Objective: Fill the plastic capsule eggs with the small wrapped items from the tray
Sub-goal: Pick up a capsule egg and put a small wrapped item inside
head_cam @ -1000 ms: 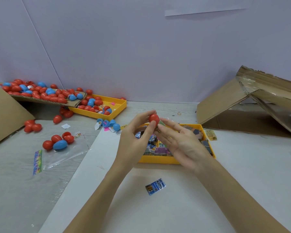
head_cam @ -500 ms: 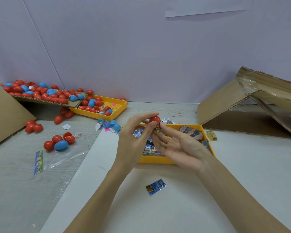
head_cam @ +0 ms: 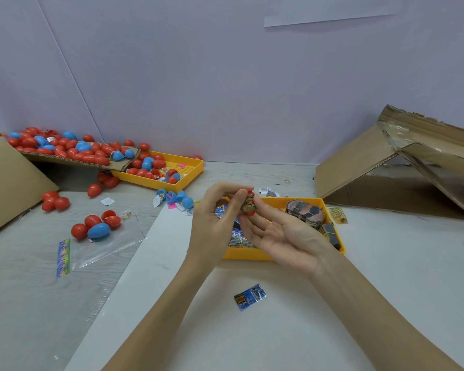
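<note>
Packing workbench: cardboard boxes (head_cam: 373, 167), bulk eggs (head_cam: 65, 148).

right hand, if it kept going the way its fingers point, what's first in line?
The right hand points its open fingers up-left at the small red plastic capsule egg with a wrapped packet, pinched by the left hand. The fingertips look to be at the egg already, so it comes first; depth is unclear.

The left hand (head_cam: 214, 223) and right hand (head_cam: 281, 234) cover the near-left part of the yellow tray (head_cam: 316, 203) and most of the red capsule egg (head_cam: 250, 195). Print on the wrapped items (head_cam: 237, 241) is too small to read. The cardboard box (head_cam: 402, 167) is cut off at the right edge.
</note>
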The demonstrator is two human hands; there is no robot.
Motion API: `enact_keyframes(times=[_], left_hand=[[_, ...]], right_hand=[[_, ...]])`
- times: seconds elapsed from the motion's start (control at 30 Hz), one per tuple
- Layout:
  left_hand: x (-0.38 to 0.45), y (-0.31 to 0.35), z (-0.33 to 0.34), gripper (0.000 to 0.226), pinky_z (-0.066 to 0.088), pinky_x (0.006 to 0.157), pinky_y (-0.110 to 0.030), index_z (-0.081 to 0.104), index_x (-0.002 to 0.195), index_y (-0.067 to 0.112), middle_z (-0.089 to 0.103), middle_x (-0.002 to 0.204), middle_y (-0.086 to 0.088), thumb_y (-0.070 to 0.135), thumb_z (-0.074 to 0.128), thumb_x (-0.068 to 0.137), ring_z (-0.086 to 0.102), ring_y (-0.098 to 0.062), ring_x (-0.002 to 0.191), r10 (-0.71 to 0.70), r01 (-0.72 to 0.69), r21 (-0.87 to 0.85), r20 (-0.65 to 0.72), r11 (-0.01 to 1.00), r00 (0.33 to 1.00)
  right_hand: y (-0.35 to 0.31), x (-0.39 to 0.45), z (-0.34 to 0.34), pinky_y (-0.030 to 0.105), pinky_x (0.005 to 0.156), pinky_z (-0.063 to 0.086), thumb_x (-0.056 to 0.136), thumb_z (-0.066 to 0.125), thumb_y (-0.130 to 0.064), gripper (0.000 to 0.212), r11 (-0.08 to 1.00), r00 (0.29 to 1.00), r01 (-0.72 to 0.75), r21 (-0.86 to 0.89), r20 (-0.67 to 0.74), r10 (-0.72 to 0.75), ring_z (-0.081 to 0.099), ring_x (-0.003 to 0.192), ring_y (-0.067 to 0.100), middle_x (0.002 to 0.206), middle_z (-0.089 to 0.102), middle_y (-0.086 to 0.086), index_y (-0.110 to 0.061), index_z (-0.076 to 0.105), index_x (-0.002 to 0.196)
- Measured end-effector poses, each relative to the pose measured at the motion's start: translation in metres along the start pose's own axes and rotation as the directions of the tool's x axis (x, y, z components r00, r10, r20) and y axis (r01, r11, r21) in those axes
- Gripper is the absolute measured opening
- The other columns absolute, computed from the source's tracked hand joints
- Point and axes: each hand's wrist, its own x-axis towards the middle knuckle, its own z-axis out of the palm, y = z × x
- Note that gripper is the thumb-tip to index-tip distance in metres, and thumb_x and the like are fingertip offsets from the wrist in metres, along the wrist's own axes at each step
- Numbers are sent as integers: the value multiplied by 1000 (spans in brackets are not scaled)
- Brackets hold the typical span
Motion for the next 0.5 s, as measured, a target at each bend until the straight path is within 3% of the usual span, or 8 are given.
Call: enact_keyframes(times=[0.13, 0.3, 0.5], left_hand=[[-1, -1, 2, 19, 54, 84, -21, 72, 109, 15, 73, 103, 9, 21, 56, 102, 68, -14, 104, -1, 1, -8, -9, 1000, 1000], [-1, -5, 1, 18, 57, 87, -29, 73, 112, 19, 73, 107, 8, 21, 60, 100, 67, -18, 106, -28, 28, 12, 27, 1000, 999], [1, -9, 0, 20, 57, 90, -40, 74, 111, 24, 74, 104, 8, 29, 62, 96, 67, -21, 105, -55, 54, 16, 42, 998, 998]], right_hand=[[-1, 0, -1, 29, 82, 62, 80, 78, -14, 18, 999, 1000, -1, -33, 6, 1, 74, 97, 24, 109, 73, 17, -3, 81, 93], [-3, 1, -5, 29, 86, 60, 88, 74, -16, 38, 992, 996, 81, -100, -37, -85, 69, 98, 22, 116, 69, 16, -2, 68, 122], [-3, 3, -10, 27, 82, 59, 91, 70, -22, 45, 933, 977, 205, -296, 14, -211, 72, 100, 18, 114, 73, 11, -7, 63, 133]])
